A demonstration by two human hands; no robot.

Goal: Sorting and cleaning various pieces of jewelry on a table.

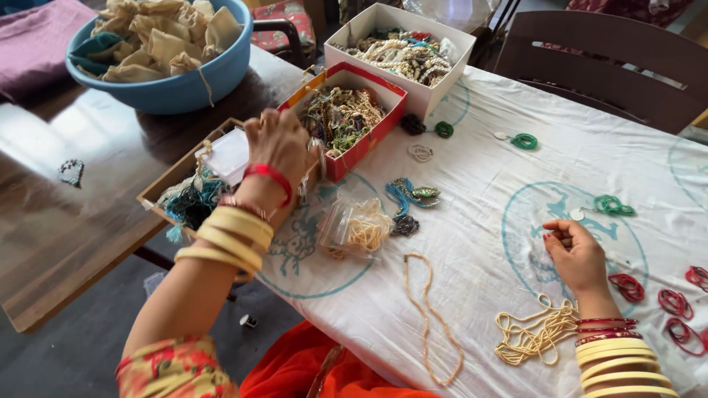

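Observation:
My left hand reaches forward over a flat brown cardboard box of threads and tassels, next to a red box full of beaded jewellery. Its fingers curl around something small that I cannot make out. My right hand rests on the white printed cloth, thumb and fingertips pinched together with nothing clearly in them. Cream bead strands lie just below that wrist. A long cream bead necklace lies between my arms. Both wrists wear cream and red bangles.
A white box of jewellery stands at the back. A blue bowl of cloth pouches sits on the dark wooden table. Clear packets of beads, green rings and red rings lie scattered. A dark chair stands behind.

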